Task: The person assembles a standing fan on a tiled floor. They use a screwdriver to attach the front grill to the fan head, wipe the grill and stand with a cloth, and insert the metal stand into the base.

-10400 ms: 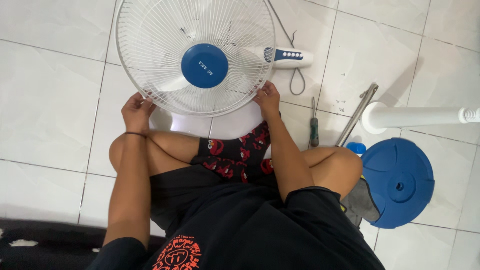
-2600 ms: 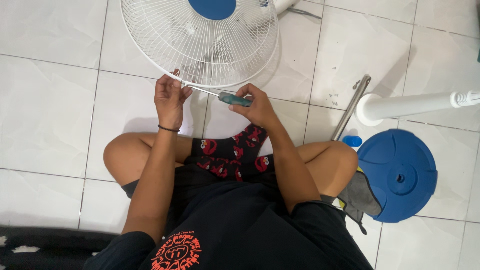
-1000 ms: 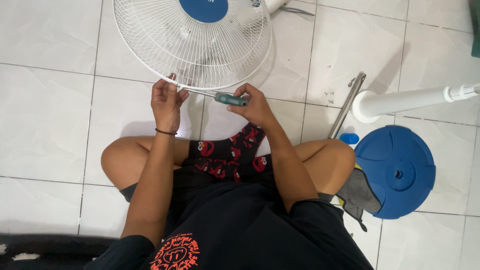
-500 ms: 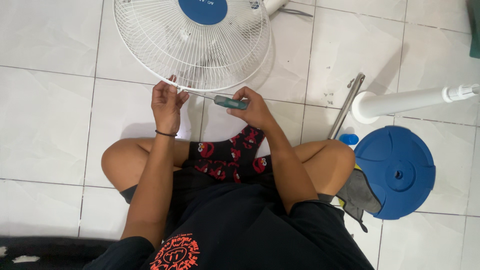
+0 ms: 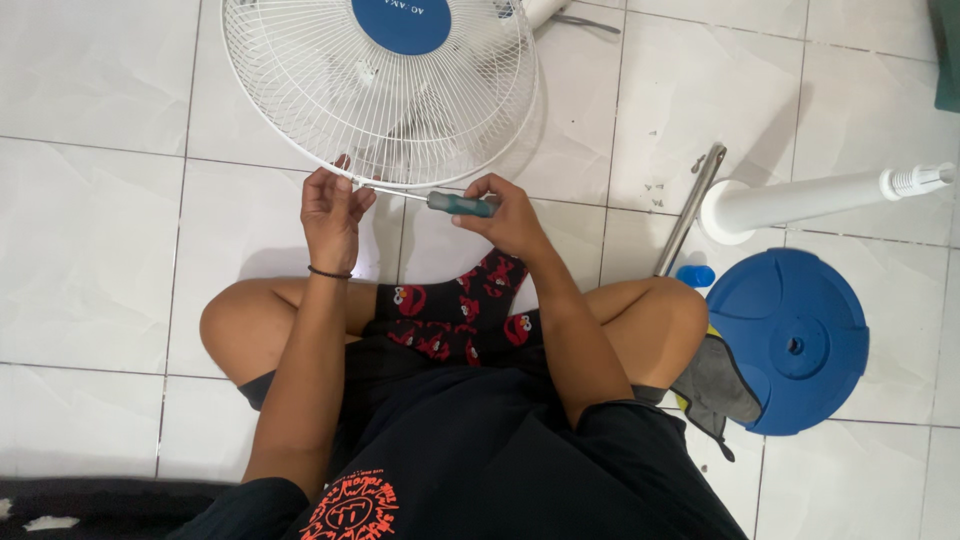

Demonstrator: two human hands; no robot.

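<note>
Sitting cross-legged on the white tiled floor (image 5: 100, 220), the person works at the near rim of a white wire fan guard (image 5: 300, 90) that lies flat on the tiles toward the far edge of the view, its round blue centre cap (image 5: 400, 22) partly cut off at the top. The left hand (image 5: 332, 205) has its grip pinched closed on the lowest point of the guard's rim, a thin dark band showing at its wrist. The right hand (image 5: 508, 215) has its grip clenched around the teal handle of a screwdriver (image 5: 455, 203), whose thin metal shaft runs leftward and meets the rim right at the left hand's fingertips (image 5: 345, 180). Black socks with red cartoon faces (image 5: 455, 310) sit between the forearms, just behind the tool. To the right, well apart from both hands, a metal rod (image 5: 690, 210) lies slanted on the floor beside a white stand pole (image 5: 800, 195), and a small blue cap (image 5: 694, 276) rests between the rod and the person's right knee. A round blue fan base (image 5: 790, 340) lies flat near the right edge of the floor.
</note>
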